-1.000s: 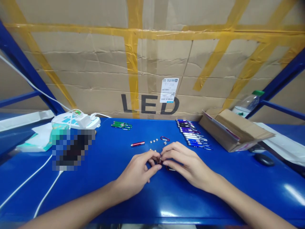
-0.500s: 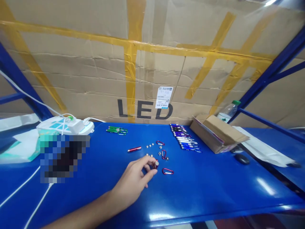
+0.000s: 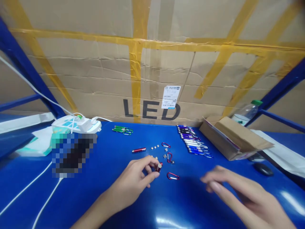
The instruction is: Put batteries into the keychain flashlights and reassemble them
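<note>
Pinched between the thumb and fingers of my left hand (image 3: 137,175) is a short red mini flashlight tube (image 3: 159,167), its silvery round end facing up. Most of the tube is hidden by the fingers. To the right, my right hand (image 3: 240,194) hovers over the table, fingers curled toward the thumb and smeared by motion; whether it holds anything does not show. Between the hands lies a red carabiner (image 3: 173,176). Farther back are two more carabiners, one being a red carabiner (image 3: 169,157), several button cells (image 3: 155,147), small metal caps (image 3: 172,162) and another red flashlight tube (image 3: 138,150).
A row of mini flashlights (image 3: 190,140) with clips lies back right, beside an open cardboard box (image 3: 238,140) and a black mouse (image 3: 263,169). Green flashlights (image 3: 121,129) lie at the back. At left are a power strip (image 3: 95,127), cables and a pixelated dark object (image 3: 76,156).
My right hand has come into view from the right. The left hand keeps its hold on the red tube. The whole view has shifted slightly.
</note>
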The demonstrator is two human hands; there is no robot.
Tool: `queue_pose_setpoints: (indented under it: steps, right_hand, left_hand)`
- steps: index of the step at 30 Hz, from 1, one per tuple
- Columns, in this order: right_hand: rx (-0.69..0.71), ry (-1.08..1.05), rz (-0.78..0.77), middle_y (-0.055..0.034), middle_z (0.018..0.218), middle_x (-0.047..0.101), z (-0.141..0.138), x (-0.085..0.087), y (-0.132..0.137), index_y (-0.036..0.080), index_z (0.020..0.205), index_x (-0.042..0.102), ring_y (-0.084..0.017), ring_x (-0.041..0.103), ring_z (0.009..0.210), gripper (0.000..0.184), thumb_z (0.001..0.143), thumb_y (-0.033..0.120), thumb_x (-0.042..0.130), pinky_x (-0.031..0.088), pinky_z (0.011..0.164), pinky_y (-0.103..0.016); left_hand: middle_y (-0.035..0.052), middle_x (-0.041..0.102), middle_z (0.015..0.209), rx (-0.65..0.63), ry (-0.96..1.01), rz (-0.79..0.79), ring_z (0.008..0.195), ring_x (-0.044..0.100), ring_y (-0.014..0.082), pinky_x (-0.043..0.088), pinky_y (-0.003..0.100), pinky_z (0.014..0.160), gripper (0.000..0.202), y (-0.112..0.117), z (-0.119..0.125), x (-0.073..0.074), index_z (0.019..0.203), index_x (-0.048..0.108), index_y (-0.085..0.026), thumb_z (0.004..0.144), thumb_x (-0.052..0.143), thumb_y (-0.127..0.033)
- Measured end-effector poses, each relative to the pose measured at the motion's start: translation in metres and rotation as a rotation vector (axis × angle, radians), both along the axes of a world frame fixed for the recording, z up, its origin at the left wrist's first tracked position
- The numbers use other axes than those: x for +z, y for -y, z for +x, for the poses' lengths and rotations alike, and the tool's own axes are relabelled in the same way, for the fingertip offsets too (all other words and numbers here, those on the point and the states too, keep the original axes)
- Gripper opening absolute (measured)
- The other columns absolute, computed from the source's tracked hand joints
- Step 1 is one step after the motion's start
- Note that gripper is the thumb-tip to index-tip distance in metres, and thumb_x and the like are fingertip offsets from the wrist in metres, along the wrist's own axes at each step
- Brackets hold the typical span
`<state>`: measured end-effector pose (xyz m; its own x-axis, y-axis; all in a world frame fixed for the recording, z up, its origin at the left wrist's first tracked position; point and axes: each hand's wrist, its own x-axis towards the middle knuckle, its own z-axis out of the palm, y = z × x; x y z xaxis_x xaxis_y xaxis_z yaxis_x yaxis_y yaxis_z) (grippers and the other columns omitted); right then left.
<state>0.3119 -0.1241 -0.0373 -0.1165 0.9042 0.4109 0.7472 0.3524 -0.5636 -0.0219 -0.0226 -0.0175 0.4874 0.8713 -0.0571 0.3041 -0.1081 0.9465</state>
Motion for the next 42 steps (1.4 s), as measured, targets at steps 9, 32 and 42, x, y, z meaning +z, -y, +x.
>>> queue_pose_setpoints:
  steps: [9,32,42]
  right_hand:
    - [0.521,0.183,-0.047,-0.0095,0.114,0.073,-0.072,0.043,-0.136,0.025,0.121,0.067,-0.026,0.066,0.103,0.019,0.113,0.028,0.05,0.055,0.092,-0.042]
    - [0.581,0.307,-0.09,-0.0049,0.097,0.072,-0.048,0.027,-0.143,0.021,0.099,0.067,-0.022,0.064,0.088,0.004,0.102,0.023,0.066,0.047,0.08,-0.033]
    - [0.674,0.263,-0.168,-0.0076,0.109,0.071,-0.043,0.027,-0.141,0.021,0.109,0.07,-0.022,0.068,0.097,0.016,0.109,0.034,0.06,0.052,0.086,-0.034]
  left_hand:
    - [0.0019,0.063,0.09,0.297,0.108,-0.035,0.07,0.064,0.0142,0.063,0.025,0.058,0.035,0.005,-0.005,-0.011,0.116,0.072,-0.018,0.092,0.073,-0.044]
    - [-0.0032,0.061,0.082,-0.045,-0.069,0.33,0.051,0.053,0.0069,0.045,0.018,0.047,0.026,-0.017,0.005,-0.02,0.112,0.066,-0.022,0.1,0.07,-0.044]
    - [0.0042,0.069,0.103,-0.039,0.029,0.238,0.065,0.063,0.0114,0.055,0.019,0.048,0.043,-0.014,0.002,-0.02,0.135,0.057,-0.024,0.101,0.067,-0.048]
